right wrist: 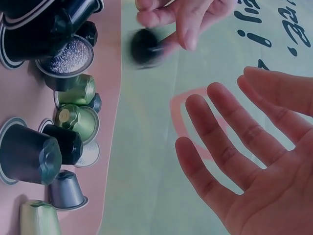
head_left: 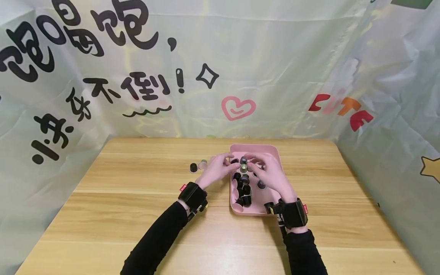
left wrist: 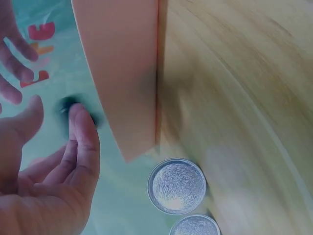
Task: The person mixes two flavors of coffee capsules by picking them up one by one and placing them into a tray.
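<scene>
Above the far left part of a pink tray [head_left: 264,198], my left hand [head_left: 218,168] is raised with loosely bent fingers and the thumb apart from them. A dark coffee capsule [right wrist: 145,47], blurred by motion, is close by its fingertips; the thumb does not press on it in the left wrist view. My right hand [head_left: 269,173] hovers over the tray's far right part. Its fingers [right wrist: 230,156] are spread and hold nothing. Between the hands, a green capsule [head_left: 243,168] sits in the tray among several dark capsules [head_left: 246,191].
Left of the tray, a black capsule [head_left: 194,168] and a pale one [head_left: 203,164] lie on the wooden table [head_left: 154,183]. Their foil lids [left wrist: 177,187] face the left wrist camera. A printed cloth [head_left: 275,68] hangs behind the table and along its sides.
</scene>
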`<state>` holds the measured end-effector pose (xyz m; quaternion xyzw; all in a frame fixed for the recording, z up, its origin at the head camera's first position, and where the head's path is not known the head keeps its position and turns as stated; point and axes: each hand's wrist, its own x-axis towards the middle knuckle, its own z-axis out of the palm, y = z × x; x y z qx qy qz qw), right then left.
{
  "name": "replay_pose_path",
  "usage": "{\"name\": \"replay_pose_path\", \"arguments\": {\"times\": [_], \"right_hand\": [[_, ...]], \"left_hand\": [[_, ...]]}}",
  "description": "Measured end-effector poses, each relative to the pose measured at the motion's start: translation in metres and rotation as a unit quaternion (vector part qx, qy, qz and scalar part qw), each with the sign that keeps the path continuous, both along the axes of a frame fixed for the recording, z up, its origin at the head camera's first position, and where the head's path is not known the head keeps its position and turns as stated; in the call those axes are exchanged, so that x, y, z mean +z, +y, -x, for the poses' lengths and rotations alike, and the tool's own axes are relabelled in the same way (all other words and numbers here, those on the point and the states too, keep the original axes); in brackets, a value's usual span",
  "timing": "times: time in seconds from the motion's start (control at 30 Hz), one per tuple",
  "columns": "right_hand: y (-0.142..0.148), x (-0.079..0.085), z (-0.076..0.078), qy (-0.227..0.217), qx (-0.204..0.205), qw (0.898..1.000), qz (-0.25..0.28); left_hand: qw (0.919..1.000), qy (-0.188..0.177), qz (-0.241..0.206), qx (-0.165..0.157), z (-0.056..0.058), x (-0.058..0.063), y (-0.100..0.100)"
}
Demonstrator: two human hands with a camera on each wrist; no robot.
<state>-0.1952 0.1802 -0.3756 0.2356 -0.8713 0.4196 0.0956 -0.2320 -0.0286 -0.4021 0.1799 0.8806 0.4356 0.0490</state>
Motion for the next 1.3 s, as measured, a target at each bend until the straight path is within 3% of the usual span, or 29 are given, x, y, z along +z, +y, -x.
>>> {"name": "replay_pose_path", "arguments": {"times": [0.2, 0.47, 0.67, 0.93, 1.17, 1.3], "right_hand": [[0.001, 0.002, 0.000, -0.009, -0.012, 1.000, -0.003], [0.000, 0.001, 0.001, -0.008, 0.000, 1.000, -0.020], [-0.007, 0.007, 0.003, 0.009, 0.018, 0.998, -0.059], [-0.020, 0.016, 0.012, -0.007, 0.046, 0.991, -0.125], [-0.031, 0.019, 0.022, -0.017, 0.081, 0.982, -0.172], [-0.041, 0.022, 0.030, -0.049, 0.094, 0.974, -0.199]], "left_hand": [[0.9993, 0.021, -0.017, 0.025, -0.011, -0.003, -0.016], [0.9937, 0.037, -0.042, 0.097, -0.037, -0.014, -0.075], [0.9882, 0.051, -0.033, 0.141, -0.043, -0.021, -0.105], [0.9915, 0.014, -0.012, 0.129, -0.043, -0.024, -0.121], [0.9899, -0.068, 0.065, 0.106, -0.046, -0.023, -0.130], [0.9869, -0.107, 0.083, 0.088, -0.048, -0.021, -0.133]]}}
